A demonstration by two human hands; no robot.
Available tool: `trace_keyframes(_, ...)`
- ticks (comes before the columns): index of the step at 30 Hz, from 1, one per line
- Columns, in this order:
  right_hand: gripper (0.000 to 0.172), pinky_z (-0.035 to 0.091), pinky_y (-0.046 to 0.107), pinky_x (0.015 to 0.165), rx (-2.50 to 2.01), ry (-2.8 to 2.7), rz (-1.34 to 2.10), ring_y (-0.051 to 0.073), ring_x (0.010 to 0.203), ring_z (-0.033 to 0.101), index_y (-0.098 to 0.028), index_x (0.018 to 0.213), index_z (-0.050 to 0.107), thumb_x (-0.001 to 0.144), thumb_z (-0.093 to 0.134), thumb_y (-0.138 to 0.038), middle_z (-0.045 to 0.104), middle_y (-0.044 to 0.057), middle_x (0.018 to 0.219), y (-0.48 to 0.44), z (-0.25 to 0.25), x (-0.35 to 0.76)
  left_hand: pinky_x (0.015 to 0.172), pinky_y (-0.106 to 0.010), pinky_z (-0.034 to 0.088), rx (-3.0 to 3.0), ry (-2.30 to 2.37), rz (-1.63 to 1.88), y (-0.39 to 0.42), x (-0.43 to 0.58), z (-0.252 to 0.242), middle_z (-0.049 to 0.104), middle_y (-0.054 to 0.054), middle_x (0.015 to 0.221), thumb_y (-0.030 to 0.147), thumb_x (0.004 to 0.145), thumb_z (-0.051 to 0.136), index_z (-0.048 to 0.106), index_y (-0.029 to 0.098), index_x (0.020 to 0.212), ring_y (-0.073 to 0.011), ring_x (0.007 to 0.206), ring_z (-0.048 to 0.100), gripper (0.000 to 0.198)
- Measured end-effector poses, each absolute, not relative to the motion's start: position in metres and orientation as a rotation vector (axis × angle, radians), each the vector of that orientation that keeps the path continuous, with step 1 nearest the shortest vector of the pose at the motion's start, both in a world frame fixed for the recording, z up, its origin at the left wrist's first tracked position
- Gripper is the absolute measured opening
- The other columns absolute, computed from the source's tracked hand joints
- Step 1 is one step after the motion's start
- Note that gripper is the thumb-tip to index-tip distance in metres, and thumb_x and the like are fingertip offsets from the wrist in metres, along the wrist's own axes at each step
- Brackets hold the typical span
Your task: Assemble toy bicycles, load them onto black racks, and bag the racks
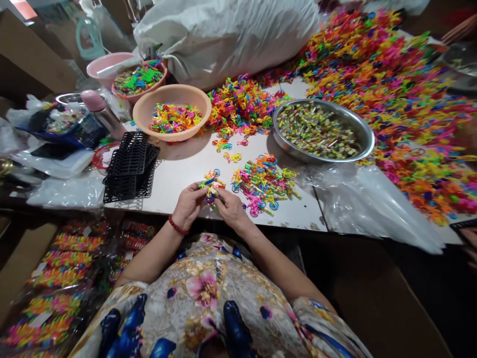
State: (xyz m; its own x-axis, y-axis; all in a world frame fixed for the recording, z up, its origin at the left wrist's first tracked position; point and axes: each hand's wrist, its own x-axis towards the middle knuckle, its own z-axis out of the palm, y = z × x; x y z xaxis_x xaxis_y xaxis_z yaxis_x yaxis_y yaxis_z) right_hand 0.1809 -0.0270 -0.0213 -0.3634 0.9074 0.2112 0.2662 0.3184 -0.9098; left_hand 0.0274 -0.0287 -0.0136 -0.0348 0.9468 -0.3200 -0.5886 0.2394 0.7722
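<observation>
My left hand (pixel 189 204), with a red bead bracelet at the wrist, and my right hand (pixel 231 210) meet at the table's front edge. Pinched between the fingers of both are small colourful plastic toy pieces (pixel 211 188); my fingers partly hide them, so their exact shape is unclear. Just right of my hands lies a loose pile of similar plastic toys (pixel 263 181), some with round wheel-like parts. A few single pieces (pixel 233 157) are scattered behind it.
Behind stand a peach basin (pixel 141 117) of plastic parts and a steel bowl (pixel 368 141) of small striped pieces. Black plastic grids (pixel 128 169) lie left, clear plastic bags (pixel 376 204) right. A huge heap of parts (pixel 387 84) covers the right side. Another person's hand (pixel 462 31) shows far right.
</observation>
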Motion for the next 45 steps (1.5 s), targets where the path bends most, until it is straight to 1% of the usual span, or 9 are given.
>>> trace_keyframes(3,0.034,0.047,0.04,0.096,-1.082,-1.822,1.099,0.025,0.106,0.065,-0.029,0.12,0.067,0.088,0.055,-0.029,0.071,0.005,0.114,-0.028,-0.02,0.182,0.062,-0.024,0.051,0.397,0.976,1.259,-0.028,0.026,-0.015,0.068,-0.002,0.074,0.024,0.066,0.085,0.061,0.014,0.078,-0.0106,0.063,0.062,0.029)
trace_keyframes(7,0.027,0.048,0.031,0.073,-1.266,-1.764,1.124,0.02,0.076,0.064,-0.028,0.11,0.065,0.093,0.053,-0.044,0.07,0.0,0.085,-0.031,-0.016,0.184,0.054,-0.023,0.048,0.411,1.063,1.353,-0.029,0.03,-0.014,0.065,0.002,0.071,0.037,0.073,0.082,0.054,0.017,0.08,-0.0094,0.056,0.059,0.035)
trace_keyframes(9,0.024,0.045,0.028,0.069,-1.278,-1.733,1.136,0.017,0.069,0.06,-0.027,0.1,0.065,0.093,0.053,-0.047,0.066,-0.002,0.076,-0.031,-0.016,0.185,0.05,-0.02,0.045,0.463,1.089,1.404,-0.03,0.034,-0.013,0.061,0.004,0.066,0.041,0.075,0.079,0.052,0.019,0.081,-0.0083,0.052,0.056,0.036)
trace_keyframes(14,0.029,0.047,0.027,0.075,-1.189,-1.584,1.283,0.016,0.078,0.059,-0.024,0.091,0.066,0.088,0.06,-0.051,0.067,-0.001,0.083,-0.027,-0.021,0.185,0.049,-0.019,0.041,0.558,1.076,1.396,-0.033,0.042,-0.013,0.056,0.006,0.061,0.046,0.075,0.078,0.051,0.019,0.079,-0.0063,0.048,0.048,0.038)
trace_keyframes(21,0.03,0.048,0.028,0.076,-1.101,-1.439,1.42,0.017,0.08,0.06,-0.023,0.091,0.07,0.083,0.067,-0.052,0.068,0.0,0.087,-0.029,-0.022,0.186,0.056,-0.019,0.041,0.819,1.16,1.329,-0.037,0.044,-0.019,0.056,0.004,0.07,0.055,0.08,0.072,0.057,0.018,0.081,-0.0075,0.058,0.046,0.039)
trace_keyframes(26,0.027,0.049,0.028,0.076,-1.081,-1.426,1.457,0.016,0.079,0.061,-0.024,0.093,0.072,0.084,0.068,-0.049,0.069,-0.001,0.087,-0.032,-0.019,0.19,0.058,-0.02,0.038,0.997,1.277,1.306,-0.037,0.041,-0.016,0.054,0.003,0.07,0.045,0.085,0.07,0.057,0.019,0.078,-0.0094,0.063,0.045,0.031)
trace_keyframes(31,0.025,0.049,0.028,0.075,-1.09,-1.564,1.231,0.016,0.078,0.061,-0.023,0.098,0.072,0.091,0.062,-0.044,0.069,0.001,0.086,-0.04,-0.021,0.189,0.053,-0.021,0.035,1.044,1.32,1.203,-0.036,0.042,-0.011,0.047,0.004,0.066,0.048,0.087,0.066,0.051,0.019,0.074,-0.0092,0.06,0.041,0.035)
trace_keyframes(37,0.023,0.052,0.032,0.082,-1.051,-1.736,0.903,0.019,0.086,0.066,-0.022,0.107,0.07,0.096,0.057,-0.037,0.072,0.006,0.097,-0.048,-0.025,0.187,0.048,-0.021,0.032,1.008,1.341,1.074,-0.04,0.042,-0.009,0.044,0.005,0.065,0.052,0.09,0.056,0.046,0.02,0.076,-0.0088,0.054,0.039,0.036)
trace_keyframes(45,0.017,0.049,0.031,0.076,-1.031,-1.939,0.904,0.019,0.082,0.064,-0.021,0.098,0.065,0.099,0.05,-0.029,0.068,0.006,0.088,-0.047,-0.021,0.192,0.053,-0.021,0.033,1.1,1.361,1.093,-0.037,0.042,-0.016,0.041,0.005,0.066,0.048,0.09,0.057,0.043,0.02,0.072,-0.0091,0.058,0.038,0.036)
